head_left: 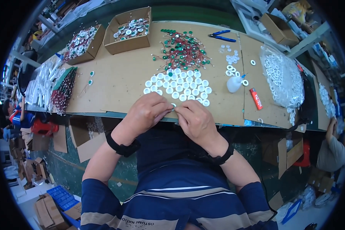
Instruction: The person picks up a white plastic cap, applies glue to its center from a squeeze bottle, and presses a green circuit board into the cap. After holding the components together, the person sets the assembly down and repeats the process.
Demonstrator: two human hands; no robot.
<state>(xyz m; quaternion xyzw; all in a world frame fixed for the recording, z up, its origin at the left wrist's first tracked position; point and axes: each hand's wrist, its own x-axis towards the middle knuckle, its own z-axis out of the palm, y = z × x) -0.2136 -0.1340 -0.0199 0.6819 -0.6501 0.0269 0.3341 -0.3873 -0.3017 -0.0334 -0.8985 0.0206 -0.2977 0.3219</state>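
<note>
At the cardboard-topped bench [115, 82], both hands – left hand [145, 112], right hand [194, 119] – pinch one tiny part [173, 109] (orientation unreadable).

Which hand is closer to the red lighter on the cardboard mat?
Right. The right hand is at the table's near edge, left of the red lighter; the left hand sits farther left, beyond the right hand.

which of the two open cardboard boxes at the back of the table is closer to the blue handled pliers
The right-hand open cardboard box, holding green and white round parts, lies nearer the blue-handled pliers. The other open cardboard box sits farther left, by the table's corner.
</note>
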